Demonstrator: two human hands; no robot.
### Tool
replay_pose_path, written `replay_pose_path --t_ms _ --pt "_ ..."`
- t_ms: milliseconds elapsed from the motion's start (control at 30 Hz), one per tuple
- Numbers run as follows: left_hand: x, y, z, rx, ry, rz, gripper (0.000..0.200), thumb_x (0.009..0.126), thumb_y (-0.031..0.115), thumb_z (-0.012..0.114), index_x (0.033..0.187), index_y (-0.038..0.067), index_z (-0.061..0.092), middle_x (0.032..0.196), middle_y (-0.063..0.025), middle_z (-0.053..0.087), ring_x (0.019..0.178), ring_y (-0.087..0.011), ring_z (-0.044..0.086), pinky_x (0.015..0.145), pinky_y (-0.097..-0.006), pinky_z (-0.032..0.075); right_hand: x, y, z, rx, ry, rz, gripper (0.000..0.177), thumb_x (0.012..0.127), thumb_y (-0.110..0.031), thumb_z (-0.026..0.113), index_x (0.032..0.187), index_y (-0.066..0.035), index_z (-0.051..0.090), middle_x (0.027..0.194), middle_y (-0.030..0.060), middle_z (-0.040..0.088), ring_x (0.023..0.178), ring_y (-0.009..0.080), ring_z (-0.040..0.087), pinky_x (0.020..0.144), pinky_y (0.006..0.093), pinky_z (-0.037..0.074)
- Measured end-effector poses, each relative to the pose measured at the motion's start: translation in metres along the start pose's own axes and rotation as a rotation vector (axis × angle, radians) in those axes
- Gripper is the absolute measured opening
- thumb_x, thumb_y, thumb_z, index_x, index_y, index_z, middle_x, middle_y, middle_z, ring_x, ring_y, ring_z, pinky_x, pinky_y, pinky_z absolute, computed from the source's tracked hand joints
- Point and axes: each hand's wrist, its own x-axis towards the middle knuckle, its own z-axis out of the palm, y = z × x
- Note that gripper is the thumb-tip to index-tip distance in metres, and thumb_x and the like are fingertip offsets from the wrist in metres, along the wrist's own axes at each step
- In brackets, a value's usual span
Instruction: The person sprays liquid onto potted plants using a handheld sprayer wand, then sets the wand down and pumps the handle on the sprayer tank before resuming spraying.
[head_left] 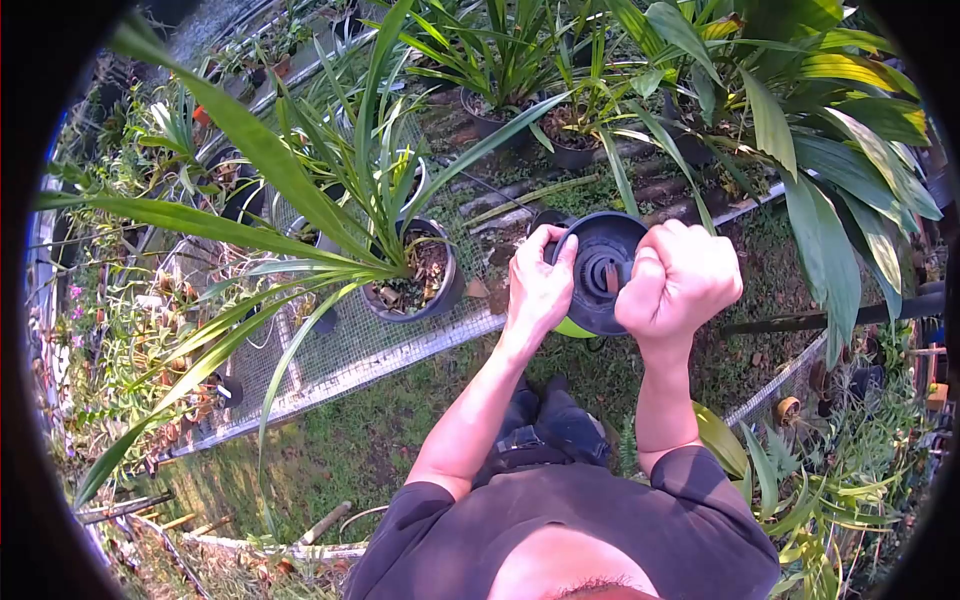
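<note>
A round black pot (610, 235), open side up, is held in front of my chest, with a ringed, ridged inside and a small brown piece near its centre. My left hand (541, 282) grips its left rim, thumb over the edge. My right hand (678, 280) is closed in a fist at the right side of the pot, over its rim; what its fingers hold is hidden. Something bright green (572, 328) shows below the pot's lower left edge.
A potted long-leaved plant (440, 290) stands on a wire mesh bench (350, 362) to the left, its leaves spreading widely. More potted plants (490, 110) line the back. Broad leaves (825, 240) hang at the right, near a dark pipe (775, 325).
</note>
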Motion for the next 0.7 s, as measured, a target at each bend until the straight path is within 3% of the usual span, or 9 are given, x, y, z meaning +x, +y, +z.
replay_pose_path --t_ms 133,233,267,400,567,633,700 --pt "0.000 0.000 0.002 -0.057 0.001 0.036 0.016 0.097 0.015 0.064 0.099 0.000 0.065 0.071 -0.0037 0.062 0.061 -0.0061 0.051 0.056 -0.0278 0.042 -0.019 0.006 0.015 -0.016 -0.087 0.016 0.013 0.065 -0.022 0.055 0.057 -0.012 0.054 0.057 0.0044 0.051 0.052 0.0266 0.051 0.054 0.0391 0.037" --pt "-0.002 0.008 -0.002 -0.054 -0.038 -0.061 0.015 0.097 0.014 0.064 0.098 -0.001 0.065 0.075 -0.0063 0.065 0.064 -0.0085 0.055 0.058 -0.0293 0.045 -0.044 0.012 0.040 -0.026 -0.155 0.032 0.015 0.067 -0.023 0.057 0.058 -0.011 0.055 0.057 0.0051 0.051 0.053 0.0269 0.053 0.054 0.0405 0.038" --pt "-0.001 0.003 0.000 -0.029 -0.013 0.002 0.015 0.097 0.014 0.064 0.099 -0.001 0.064 0.075 -0.0075 0.065 0.065 -0.0099 0.056 0.060 -0.0303 0.046 -0.047 0.011 0.040 -0.017 -0.174 0.058 0.014 0.068 -0.020 0.055 0.058 -0.010 0.054 0.058 0.0066 0.051 0.054 0.0284 0.053 0.056 0.0406 0.038" --pt "-0.006 0.003 -0.003 -0.057 -0.067 -0.070 0.015 0.096 0.015 0.065 0.102 0.001 0.065 0.080 -0.0114 0.068 0.074 -0.0145 0.063 0.070 -0.0332 0.051 -0.043 0.005 0.027 0.068 -0.247 0.096 0.011 0.071 -0.010 0.056 0.061 -0.005 0.060 0.060 0.0087 0.057 0.057 0.0318 0.056 0.056 0.0410 0.040" --pt "-0.017 0.001 0.003 0.028 -0.012 -0.041 0.018 0.096 0.018 0.067 0.102 0.001 0.066 0.083 -0.0141 0.071 0.075 -0.0202 0.068 0.071 -0.0361 0.052 0.005 -0.010 -0.036 0.179 -0.093 0.134 0.017 0.072 -0.012 0.056 0.058 -0.004 0.060 0.055 0.0099 0.054 0.048 0.0315 0.052 0.049 0.0384 0.038" --pt "-0.018 0.007 0.003 0.087 0.016 0.003 0.016 0.098 0.015 0.065 0.096 0.000 0.065 0.074 0.0023 0.059 0.070 -0.0047 0.049 0.063 -0.0256 0.043 0.027 -0.019 -0.062 0.231 -0.072 0.156 0.018 0.073 -0.011 0.055 0.056 -0.003 0.057 0.054 0.0115 0.051 0.047 0.0314 0.051 0.049 0.0377 0.037" --pt "-0.018 0.009 0.004 0.070 0.025 0.009 0.016 0.098 0.016 0.065 0.095 0.000 0.065 0.073 0.0025 0.058 0.069 -0.0047 0.048 0.063 -0.0256 0.042 0.031 -0.026 -0.065 0.296 -0.072 0.188 0.019 0.073 -0.011 0.054 0.056 -0.002 0.055 0.052 0.0125 0.047 0.045 0.0311 0.047 0.049 0.0372 0.035"
